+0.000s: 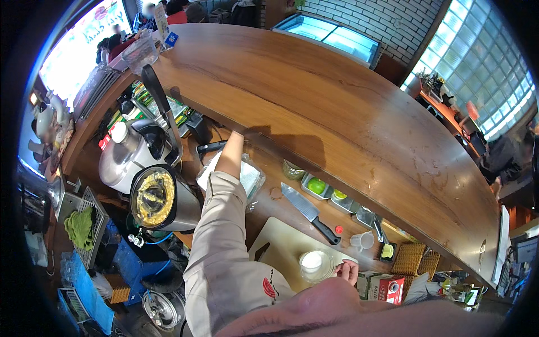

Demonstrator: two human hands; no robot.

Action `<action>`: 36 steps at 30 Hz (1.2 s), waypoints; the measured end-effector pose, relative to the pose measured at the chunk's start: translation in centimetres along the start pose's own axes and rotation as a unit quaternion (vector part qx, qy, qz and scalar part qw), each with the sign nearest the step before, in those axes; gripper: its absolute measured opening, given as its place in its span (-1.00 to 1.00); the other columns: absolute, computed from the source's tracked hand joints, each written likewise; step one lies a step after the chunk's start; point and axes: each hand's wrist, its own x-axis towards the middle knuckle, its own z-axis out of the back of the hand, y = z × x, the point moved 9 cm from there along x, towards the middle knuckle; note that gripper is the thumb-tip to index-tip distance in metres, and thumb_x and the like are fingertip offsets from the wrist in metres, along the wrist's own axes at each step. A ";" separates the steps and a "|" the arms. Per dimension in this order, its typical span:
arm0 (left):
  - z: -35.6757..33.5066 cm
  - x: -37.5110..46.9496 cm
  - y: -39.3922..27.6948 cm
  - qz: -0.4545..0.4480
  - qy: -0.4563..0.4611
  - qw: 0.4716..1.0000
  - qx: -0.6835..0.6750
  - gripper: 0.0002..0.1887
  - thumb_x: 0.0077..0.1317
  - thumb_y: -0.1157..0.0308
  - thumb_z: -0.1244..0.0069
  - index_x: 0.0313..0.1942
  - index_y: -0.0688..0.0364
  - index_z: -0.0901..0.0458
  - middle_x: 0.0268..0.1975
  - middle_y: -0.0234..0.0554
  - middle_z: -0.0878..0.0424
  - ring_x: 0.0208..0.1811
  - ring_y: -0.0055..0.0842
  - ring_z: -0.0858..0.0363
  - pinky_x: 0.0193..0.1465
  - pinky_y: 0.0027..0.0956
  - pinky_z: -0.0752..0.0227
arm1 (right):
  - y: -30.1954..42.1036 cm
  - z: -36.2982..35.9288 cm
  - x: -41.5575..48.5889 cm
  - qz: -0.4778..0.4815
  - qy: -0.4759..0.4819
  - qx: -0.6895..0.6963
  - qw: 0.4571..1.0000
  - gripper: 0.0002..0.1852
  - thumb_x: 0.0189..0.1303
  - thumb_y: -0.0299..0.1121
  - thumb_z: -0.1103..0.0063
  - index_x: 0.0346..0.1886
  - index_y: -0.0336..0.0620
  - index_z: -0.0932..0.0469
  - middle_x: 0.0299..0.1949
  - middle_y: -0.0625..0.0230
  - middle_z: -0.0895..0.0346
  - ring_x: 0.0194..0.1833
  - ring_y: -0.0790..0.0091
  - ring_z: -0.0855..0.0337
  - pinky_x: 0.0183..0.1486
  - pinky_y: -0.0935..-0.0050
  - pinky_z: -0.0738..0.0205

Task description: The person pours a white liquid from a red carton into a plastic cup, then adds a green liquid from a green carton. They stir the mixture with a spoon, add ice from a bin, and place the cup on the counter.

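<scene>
My left forearm, in a beige sleeve, reaches under the wooden counter's ledge, which hides my left hand. My right hand [348,271], partly covered by my face, has its fingertips at the corner of a pale cutting board [278,236], close beside a clear round container [316,266] with something white in it; whether it grips anything is unclear. A chef's knife [309,210] with a black handle lies above the board, near a red cap [339,229] and a clear measuring cup [362,240]. A plastic-wrapped white package [251,176] lies beside my left forearm.
A blender jar [152,196] holding chopped yellow food stands left, beside a white-and-grey appliance [139,143]. Small containers, one with a green lime [316,185], line the ledge. Wicker baskets [408,258] and a red-and-white carton [385,288] are right. The raised wooden counter [294,76] curves across; people sit beyond.
</scene>
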 end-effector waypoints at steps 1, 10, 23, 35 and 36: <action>0.4 -0.3 -0.1 -0.001 -0.003 1.000 -0.019 -0.55 0.25 0.30 0.10 0.11 0.32 -0.34 0.06 -0.02 -0.47 0.06 -0.30 -0.45 0.10 -0.31 -0.32 | 0.0 -0.1 -0.1 -0.001 0.004 -0.004 1.000 -0.89 0.30 -0.41 0.03 -0.22 -0.26 -0.42 -0.50 0.38 -0.38 -0.44 0.54 -0.37 -0.29 0.57 -0.25; 3.7 0.1 2.6 0.071 -0.026 0.947 -0.313 -0.58 0.29 0.26 0.16 0.09 0.29 -0.38 0.02 -0.10 -0.53 0.01 -0.35 -0.51 0.05 -0.32 -0.39 | -0.1 -1.1 -1.1 -0.007 0.058 0.000 0.998 -0.89 0.29 -0.43 0.01 -0.21 -0.25 -0.42 -0.51 0.45 -0.39 -0.42 0.60 -0.36 -0.27 0.63 -0.23; 9.1 -5.3 -9.2 -0.015 -0.009 0.988 -0.152 -0.39 -0.24 0.51 -0.32 -0.08 0.31 -0.46 -0.22 -0.09 -0.63 -0.22 -0.41 -0.59 -0.06 -0.37 -0.41 | 0.7 -1.8 -1.8 0.022 0.087 0.024 0.996 -0.89 0.27 -0.49 0.03 -0.16 -0.26 -0.38 -0.51 0.44 -0.36 -0.43 0.58 -0.37 -0.30 0.62 -0.26; 12.9 -9.4 -9.9 0.000 0.025 0.976 -0.216 -0.40 -0.23 0.74 -0.20 -0.07 0.24 -0.47 -0.19 -0.30 -0.61 -0.20 -0.53 -0.57 -0.08 -0.47 -0.43 | 3.2 1.2 -2.9 0.110 -0.004 -0.005 0.994 -0.76 0.26 -0.51 0.06 -0.01 -0.26 -0.28 -0.47 0.42 -0.30 -0.43 0.57 -0.32 -0.34 0.58 -0.30; 14.2 -9.6 -9.5 -0.001 0.019 0.982 -0.190 -0.39 -0.23 0.75 -0.19 -0.06 0.25 -0.47 -0.18 -0.31 -0.61 -0.19 -0.53 -0.57 -0.06 -0.46 -0.43 | 3.9 0.8 -3.3 0.118 0.002 -0.007 0.993 -0.76 0.26 -0.51 0.06 -0.01 -0.26 -0.28 -0.45 0.42 -0.30 -0.42 0.57 -0.32 -0.34 0.58 -0.29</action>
